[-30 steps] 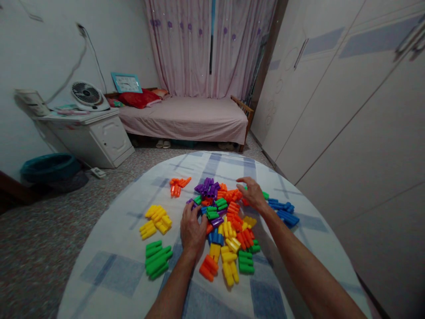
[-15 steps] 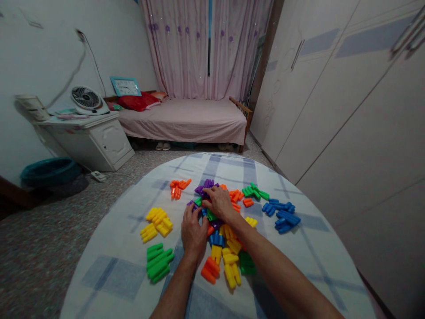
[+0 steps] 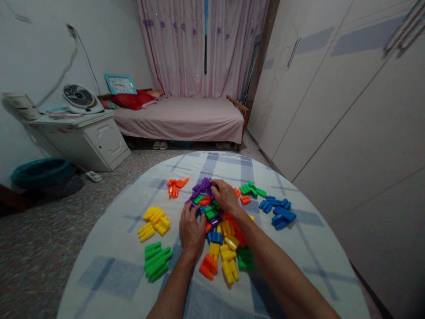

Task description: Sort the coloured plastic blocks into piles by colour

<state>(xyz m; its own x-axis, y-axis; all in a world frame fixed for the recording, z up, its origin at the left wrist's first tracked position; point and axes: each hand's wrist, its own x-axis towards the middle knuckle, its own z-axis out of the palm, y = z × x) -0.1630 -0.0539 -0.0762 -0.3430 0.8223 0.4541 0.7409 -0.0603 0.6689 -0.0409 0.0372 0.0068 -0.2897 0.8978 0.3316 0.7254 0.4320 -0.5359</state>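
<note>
My left hand (image 3: 191,228) rests at the left edge of a mixed pile of plastic building blocks, thumb and fingers apart, fingertips beside a purple piece. My right hand (image 3: 226,197) reaches to the back of the pile, its fingers closed on a purple building block (image 3: 213,189). Other purple blocks (image 3: 202,186) lie to its left. Between my hands are green blocks (image 3: 210,212) and an orange block (image 3: 205,201). Nearer me are a blue block (image 3: 215,235), yellow blocks (image 3: 229,266) and an orange block (image 3: 209,266). My right forearm hides part of the pile.
Around the pile on the round cloth-covered table (image 3: 109,274) lie yellow blocks (image 3: 154,223), large green blocks (image 3: 157,261), orange blocks (image 3: 175,187), small green blocks (image 3: 253,189) and blue blocks (image 3: 282,212). Beyond stand a bed (image 3: 186,117), cabinet (image 3: 106,141) and wardrobe (image 3: 348,110).
My right hand has shifted back and right off the middle of the pile, uncovering green and orange blocks, and now grips a purple block. My left hand stays nearly in place. The view turned slightly.
</note>
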